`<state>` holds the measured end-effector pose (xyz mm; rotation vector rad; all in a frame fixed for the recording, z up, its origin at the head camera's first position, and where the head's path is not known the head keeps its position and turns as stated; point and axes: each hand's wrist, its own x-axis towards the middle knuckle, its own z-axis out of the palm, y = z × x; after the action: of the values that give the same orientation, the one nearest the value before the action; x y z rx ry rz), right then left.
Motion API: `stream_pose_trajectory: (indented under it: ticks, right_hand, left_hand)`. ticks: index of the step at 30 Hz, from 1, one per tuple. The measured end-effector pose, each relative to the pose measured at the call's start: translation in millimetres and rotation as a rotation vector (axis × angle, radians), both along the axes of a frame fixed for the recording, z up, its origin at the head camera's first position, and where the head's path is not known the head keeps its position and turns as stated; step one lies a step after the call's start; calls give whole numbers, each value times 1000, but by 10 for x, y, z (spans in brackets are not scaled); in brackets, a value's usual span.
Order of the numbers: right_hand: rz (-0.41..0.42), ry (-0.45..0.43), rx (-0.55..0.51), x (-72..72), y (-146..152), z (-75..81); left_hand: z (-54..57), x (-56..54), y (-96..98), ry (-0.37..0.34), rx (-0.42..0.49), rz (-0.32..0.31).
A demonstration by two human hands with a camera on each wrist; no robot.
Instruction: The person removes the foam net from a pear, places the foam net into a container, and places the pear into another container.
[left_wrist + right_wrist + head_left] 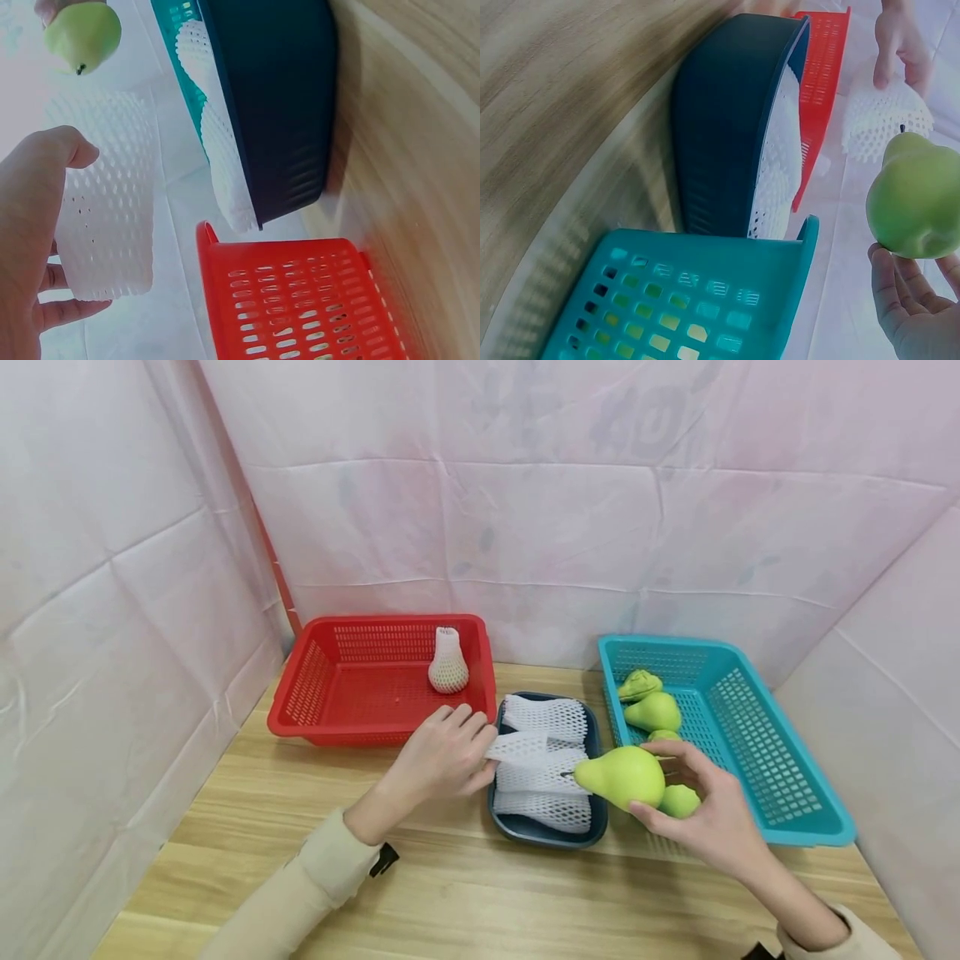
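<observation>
My left hand (447, 750) holds a white foam net sleeve (519, 747) above the dark blue tray; in the left wrist view the sleeve (112, 217) hangs between thumb and fingers. A green pear (628, 777) is gripped by my right hand (712, 817), its stem end pointing left toward the sleeve. Pear and sleeve are apart. In the right wrist view, fingertips support the pear (919, 199) at its rounded end. Several more foam net sleeves (551, 810) lie in the dark blue tray (600, 817) below.
A red basket (375, 693) at the back left contains one pear in a foam net (448, 667). On the right, a teal basket (798, 777) contains several green pears (656, 713). Wooden tabletop (465, 902) lies in front; pale cloth (540, 527) hangs behind and at the sides.
</observation>
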<state>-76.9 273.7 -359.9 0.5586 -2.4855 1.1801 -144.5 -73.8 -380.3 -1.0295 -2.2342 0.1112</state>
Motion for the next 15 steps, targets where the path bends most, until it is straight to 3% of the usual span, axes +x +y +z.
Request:
stream_pose_trajectory:
  ticks: [7, 15]
  right_hand:
    - [3, -3, 2, 14, 23, 12]
    - [-9, -17, 44, 22, 42, 15]
  left_hand:
    - [7, -114, 119, -63, -55, 3]
    - [-85, -217, 324, -117, -127, -10]
